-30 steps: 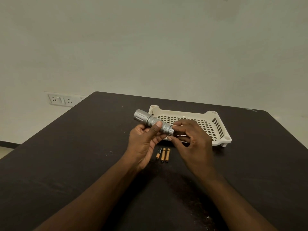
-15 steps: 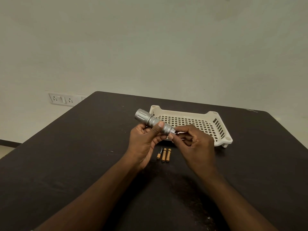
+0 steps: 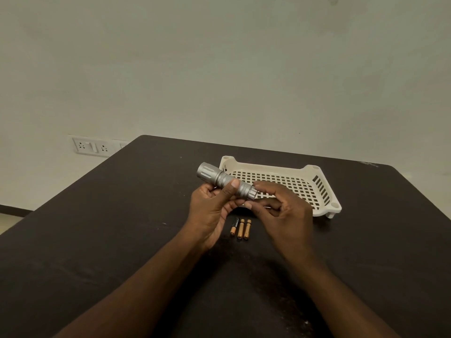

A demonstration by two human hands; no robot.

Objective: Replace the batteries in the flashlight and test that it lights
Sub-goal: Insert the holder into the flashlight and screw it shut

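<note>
just below both hands, three batteries (image 3: 240, 228) lie side by side on the dark worktop (image 3: 97, 240), untouched across the last second. the left hand (image 3: 212, 211) keeps its curled grip round the middle of the silver flashlight (image 3: 225, 180), held tilted with the head up and away, while the right hand (image 3: 280, 211), which a second ago closed over the tail end, has slid back so its thumb and forefinger only pinch at the tail cap, probably between unscrewing turns. beyond the right hand sits the cream slotted tray (image 3: 327, 189).
</note>
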